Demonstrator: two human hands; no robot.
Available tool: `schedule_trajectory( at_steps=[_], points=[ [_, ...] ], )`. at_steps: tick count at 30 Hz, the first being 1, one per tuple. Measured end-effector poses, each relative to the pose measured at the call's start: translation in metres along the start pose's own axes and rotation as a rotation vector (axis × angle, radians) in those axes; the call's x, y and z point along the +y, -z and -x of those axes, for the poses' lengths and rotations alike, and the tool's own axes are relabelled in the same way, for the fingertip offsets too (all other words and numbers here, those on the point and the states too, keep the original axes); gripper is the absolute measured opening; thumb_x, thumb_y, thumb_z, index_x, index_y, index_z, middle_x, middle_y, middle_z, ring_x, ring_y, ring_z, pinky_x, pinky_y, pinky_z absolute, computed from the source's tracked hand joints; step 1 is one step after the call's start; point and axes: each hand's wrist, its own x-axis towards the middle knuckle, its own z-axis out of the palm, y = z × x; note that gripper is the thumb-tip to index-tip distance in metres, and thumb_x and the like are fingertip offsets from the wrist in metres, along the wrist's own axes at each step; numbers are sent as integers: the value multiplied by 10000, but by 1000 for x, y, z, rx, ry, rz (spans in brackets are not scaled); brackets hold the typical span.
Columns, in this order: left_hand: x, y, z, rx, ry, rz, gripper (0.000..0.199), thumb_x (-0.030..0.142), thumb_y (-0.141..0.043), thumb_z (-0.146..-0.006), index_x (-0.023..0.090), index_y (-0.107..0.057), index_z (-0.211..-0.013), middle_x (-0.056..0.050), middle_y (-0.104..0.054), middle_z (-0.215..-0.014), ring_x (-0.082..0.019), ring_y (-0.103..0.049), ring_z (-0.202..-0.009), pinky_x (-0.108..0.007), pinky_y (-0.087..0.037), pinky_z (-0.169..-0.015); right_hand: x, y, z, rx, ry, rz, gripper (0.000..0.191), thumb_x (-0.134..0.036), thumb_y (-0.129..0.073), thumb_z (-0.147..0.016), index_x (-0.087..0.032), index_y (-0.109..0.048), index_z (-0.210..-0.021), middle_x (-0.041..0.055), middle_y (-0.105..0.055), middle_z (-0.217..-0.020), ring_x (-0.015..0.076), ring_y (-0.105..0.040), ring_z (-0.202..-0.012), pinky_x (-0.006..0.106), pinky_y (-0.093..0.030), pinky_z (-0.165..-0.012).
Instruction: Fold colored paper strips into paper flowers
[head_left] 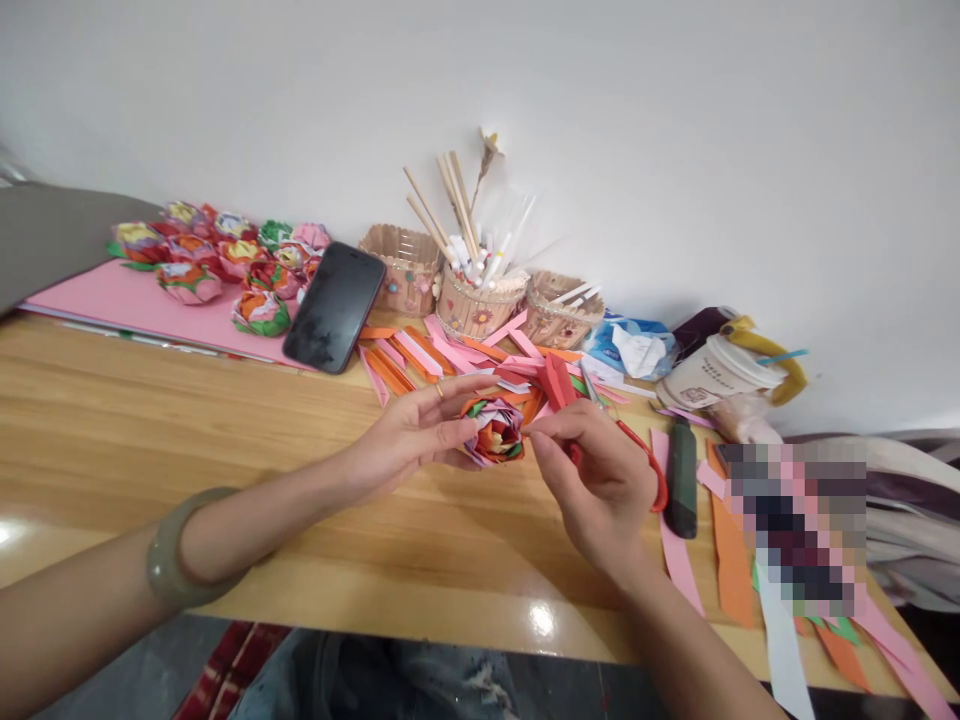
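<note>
A multicoloured folded paper flower (495, 434) is held above the wooden table by my left hand (427, 432), its thumb on the near side and the other fingers around the back. My right hand (596, 480) is at the flower's right edge, thumb and forefinger pinched together; whatever lies between them is too small to make out. Just behind my right hand are a red folded paper strip (556, 382) and red-handled scissors (654, 465), partly hidden by the hand.
Finished paper flowers (189, 282) lie on pink paper at the left, beside a black phone (334, 308). Decorated baskets (480, 308) stand at the back. Paper strips (405, 355), a green cutter (681, 480) and a cup (716, 372) are nearby.
</note>
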Motion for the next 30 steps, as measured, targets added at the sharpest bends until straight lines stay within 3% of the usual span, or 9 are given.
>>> schedule_trajectory(
  at_steps=[5,11,17,22,30],
  points=[
    [-4,3,-1,0,-20,-44,368,273,-715,-697,226,-639,-1054,-60,-651,-1050,-162,-624,-856,-271,-530,-687,-1,-1,-1,-59,-33,-18,91,-137,-548,-815,-193,-615,-788,3,-596,-684,116,-532,-605,246,-419,-535],
    [-3,3,-1,55,-25,-70,374,255,-736,-668,221,-634,-1027,-58,-630,-1104,-159,-624,-839,-263,-530,-652,-2,-3,-2,-152,-80,-45,106,-156,-559,-812,-190,-614,-729,2,-585,-648,113,-505,-574,243,-412,-500],
    [-5,4,-2,62,-41,-101,444,255,-746,-657,237,-607,-1079,-42,-625,-1082,-135,-618,-808,-258,-523,-677,3,-7,-1,-104,20,120,80,-105,-577,-784,-174,-615,-772,4,-584,-664,88,-505,-529,206,-396,-437],
    [-6,5,-3,46,-28,-78,460,279,-751,-654,227,-603,-1087,-45,-629,-1013,-140,-606,-830,-280,-521,-723,7,-10,1,-56,123,240,125,-69,-550,-778,-181,-599,-807,11,-591,-685,95,-529,-555,212,-430,-473],
    [-6,5,-4,85,-46,-111,448,263,-775,-617,219,-614,-1032,-30,-620,-964,-124,-588,-799,-259,-519,-697,4,-10,-2,-112,6,150,88,-113,-552,-792,-178,-609,-775,1,-586,-650,85,-495,-509,201,-397,-422]
  ],
)
